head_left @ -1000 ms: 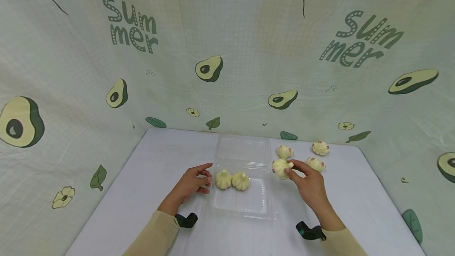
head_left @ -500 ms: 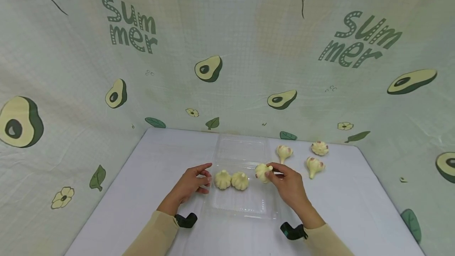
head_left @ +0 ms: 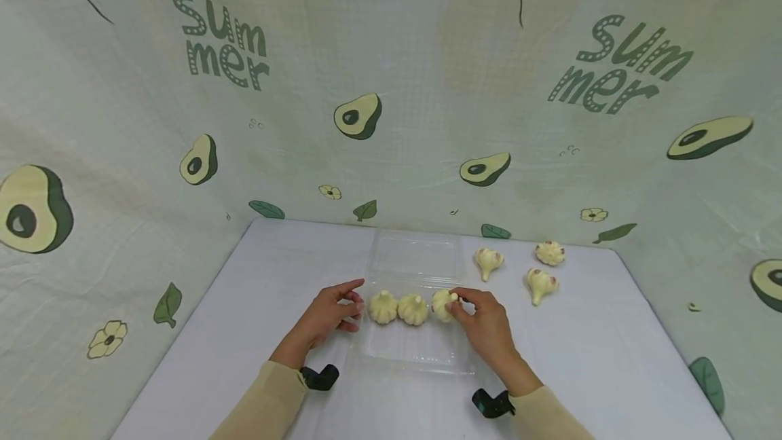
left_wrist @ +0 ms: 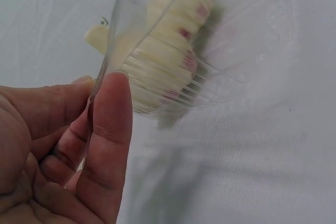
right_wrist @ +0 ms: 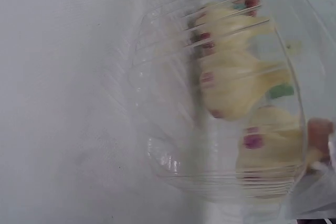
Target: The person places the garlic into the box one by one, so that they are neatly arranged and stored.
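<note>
A clear plastic clamshell box (head_left: 409,355) lies with its lid folded back. My left hand (head_left: 326,318) pinches the box's left rim (left_wrist: 108,51) between thumb and fingers, plain in the left wrist view. Two garlic bulbs (head_left: 383,308) sit side by side in the back of the box, stems up. My right hand (head_left: 489,328) holds a third garlic bulb (head_left: 441,305) by its stem, inside the box at the right end of this row. Through the box wall, the right wrist view shows the held bulb's purple-marked underside, with a fingertip (right_wrist: 319,137) at its stem.
Three more garlic bulbs lie loose on the white table (head_left: 586,352) to the right: one near the lid (head_left: 415,257), another bulb (head_left: 541,285) nearer me, and a third bulb (head_left: 550,253) farther back. A printed cloth (head_left: 415,73) hangs behind the table.
My right hand has carried the garlic bulb leftward from beside the box and down next to the two bulbs in it. My left hand has stayed at the rim.
</note>
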Tool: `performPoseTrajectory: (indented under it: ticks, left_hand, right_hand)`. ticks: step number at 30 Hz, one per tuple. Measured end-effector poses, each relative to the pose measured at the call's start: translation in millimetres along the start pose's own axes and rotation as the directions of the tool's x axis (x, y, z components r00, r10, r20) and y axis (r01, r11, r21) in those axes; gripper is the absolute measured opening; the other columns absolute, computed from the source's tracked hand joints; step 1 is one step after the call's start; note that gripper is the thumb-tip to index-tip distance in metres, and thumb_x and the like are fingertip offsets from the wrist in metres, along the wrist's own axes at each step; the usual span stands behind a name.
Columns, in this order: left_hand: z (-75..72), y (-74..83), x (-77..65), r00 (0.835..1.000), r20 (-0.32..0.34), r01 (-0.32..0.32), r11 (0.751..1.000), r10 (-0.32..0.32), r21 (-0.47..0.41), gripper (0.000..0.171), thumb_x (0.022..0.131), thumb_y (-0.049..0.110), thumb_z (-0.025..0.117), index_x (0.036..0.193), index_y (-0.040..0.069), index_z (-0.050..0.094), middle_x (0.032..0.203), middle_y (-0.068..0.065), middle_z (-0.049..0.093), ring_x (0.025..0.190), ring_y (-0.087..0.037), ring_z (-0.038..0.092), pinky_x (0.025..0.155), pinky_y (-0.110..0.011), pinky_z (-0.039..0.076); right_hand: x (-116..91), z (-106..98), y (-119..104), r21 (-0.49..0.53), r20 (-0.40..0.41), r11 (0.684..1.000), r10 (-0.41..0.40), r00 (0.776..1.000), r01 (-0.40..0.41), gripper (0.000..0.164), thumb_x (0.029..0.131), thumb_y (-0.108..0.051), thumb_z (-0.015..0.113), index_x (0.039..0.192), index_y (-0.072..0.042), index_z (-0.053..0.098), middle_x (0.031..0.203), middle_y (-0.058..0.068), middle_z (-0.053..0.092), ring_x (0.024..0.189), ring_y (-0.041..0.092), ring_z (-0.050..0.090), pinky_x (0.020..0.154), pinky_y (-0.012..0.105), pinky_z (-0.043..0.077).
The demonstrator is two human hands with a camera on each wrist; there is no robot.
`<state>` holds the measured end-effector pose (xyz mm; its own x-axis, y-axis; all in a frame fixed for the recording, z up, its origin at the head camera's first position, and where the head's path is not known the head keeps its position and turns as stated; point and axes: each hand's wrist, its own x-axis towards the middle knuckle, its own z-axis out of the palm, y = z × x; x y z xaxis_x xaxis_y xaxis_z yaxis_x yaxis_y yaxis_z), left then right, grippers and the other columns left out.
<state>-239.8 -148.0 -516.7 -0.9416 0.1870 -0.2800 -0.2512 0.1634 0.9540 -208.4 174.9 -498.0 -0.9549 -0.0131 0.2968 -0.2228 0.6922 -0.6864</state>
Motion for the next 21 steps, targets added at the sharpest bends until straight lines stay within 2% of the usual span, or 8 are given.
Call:
performPoseTrajectory:
  ticks: [6, 9, 15, 21]
  left_hand:
    - [-0.2, 0.0, 0.4, 1.0, 0.002, 0.0, 1.0, 0.0, -0.001, 0.062, 0.099, 0.0, 0.069, 0.157, 0.013, 0.051, 0.116, -0.012, 0.058, 0.09, -0.021, 0.066, 0.071, -0.036, 0.066]
    - [0.2, 0.1, 0.7, 1.0, 0.005, -0.005, 1.0, 0.005, -0.006, 0.062, 0.099, 0.0, 0.069, 0.158, 0.012, 0.051, 0.116, -0.013, 0.058, 0.09, -0.021, 0.066, 0.071, -0.036, 0.066]
    - [0.2, -1.3, 1.5, 1.0, 0.011, -0.012, 1.0, 0.012, -0.019, 0.063, 0.099, -0.001, 0.069, 0.158, 0.011, 0.05, 0.116, -0.013, 0.058, 0.09, -0.021, 0.066, 0.071, -0.037, 0.066]
    - [-0.4, -3.2, 3.1, 1.0, 0.014, -0.009, 1.0, 0.01, -0.028, 0.062, 0.099, 0.0, 0.069, 0.158, 0.012, 0.051, 0.116, -0.012, 0.058, 0.09, -0.021, 0.067, 0.072, -0.036, 0.066]
  right_hand:
    - [1.1, 6.3, 6.1, -0.016, -0.027, 0.998, -0.068, 0.997, 0.068, 0.023, 0.085, -0.013, 0.088, 0.107, -0.011, 0.081, 0.108, 0.007, 0.077, 0.101, 0.03, 0.065, 0.084, 0.045, 0.054]
    - [1.4, 9.7, 9.7, -0.026, -0.041, 0.997, -0.079, 0.996, 0.078, 0.023, 0.083, -0.012, 0.089, 0.104, -0.01, 0.081, 0.108, 0.007, 0.077, 0.102, 0.028, 0.063, 0.087, 0.047, 0.054]
    - [0.8, 16.6, 13.4, -0.036, -0.075, 0.993, -0.112, 0.991, 0.11, 0.022, 0.08, -0.009, 0.091, 0.1, -0.008, 0.081, 0.104, 0.008, 0.075, 0.098, 0.028, 0.06, 0.083, 0.044, 0.052]
    - [-0.2, 21.4, 14.3, -0.051, -0.083, 0.994, -0.103, 0.991, 0.099, 0.022, 0.079, -0.01, 0.091, 0.098, -0.007, 0.082, 0.101, 0.007, 0.071, 0.097, 0.027, 0.058, 0.079, 0.041, 0.05]
